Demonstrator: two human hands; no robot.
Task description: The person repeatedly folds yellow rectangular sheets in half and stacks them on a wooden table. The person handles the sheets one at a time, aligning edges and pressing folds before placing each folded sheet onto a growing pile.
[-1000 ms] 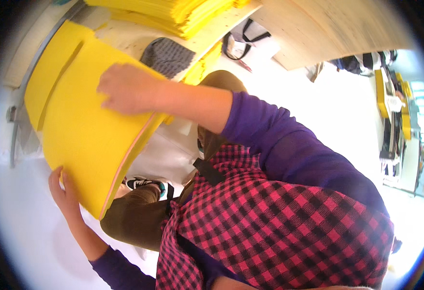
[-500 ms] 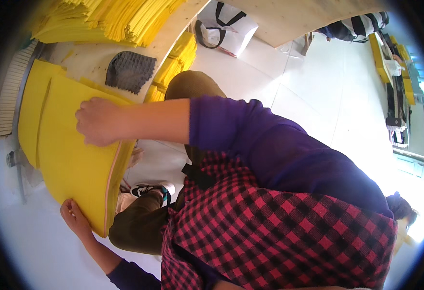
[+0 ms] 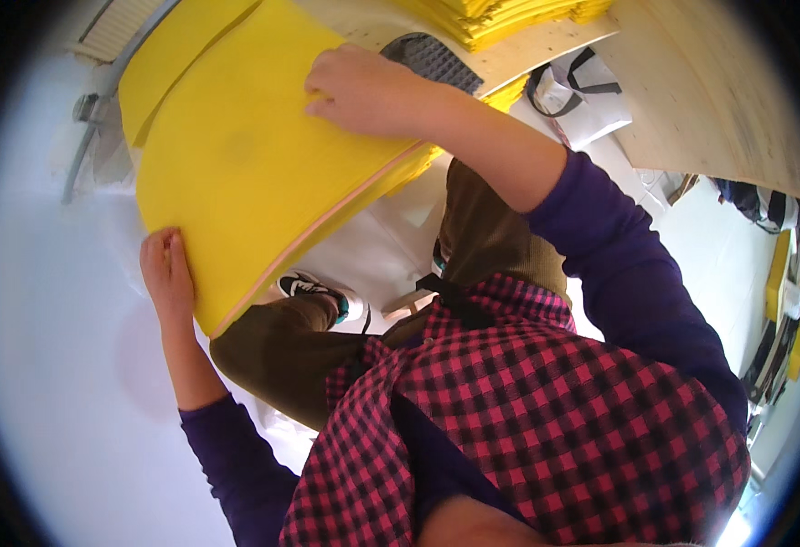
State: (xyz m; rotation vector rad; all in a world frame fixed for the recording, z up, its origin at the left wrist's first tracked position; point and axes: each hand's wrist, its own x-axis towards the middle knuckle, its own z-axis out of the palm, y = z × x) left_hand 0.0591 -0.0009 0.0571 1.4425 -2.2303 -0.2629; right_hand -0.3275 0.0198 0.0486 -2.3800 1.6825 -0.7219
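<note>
A large smooth yellow sheet [image 3: 245,182] lies over a board or table whose pale edge [image 3: 327,219] faces my lap. A second yellow piece [image 3: 167,64] overlaps along its far left side. My left hand [image 3: 168,273] is at the sheet's left edge, fingers closed together and touching it. Over the far right part of the sheet is my right hand [image 3: 363,91], its fingers curled against the yellow surface. Whatever may be between those fingers is hidden. Just beyond the right hand sits a dark grey textured pad [image 3: 432,59].
Stacked yellow sheets [image 3: 509,23] rest on a wooden surface [image 3: 546,50] at the back. A white bag with dark handles [image 3: 591,105] stands on the floor to the right, beside a wooden panel [image 3: 710,100]. My knees [image 3: 272,356] are close under the near edge.
The view has swung left, so the sheet now appears farther right and higher. My right hand has shifted toward the sheet's right side near the grey pad; my left hand stays at the left edge.
</note>
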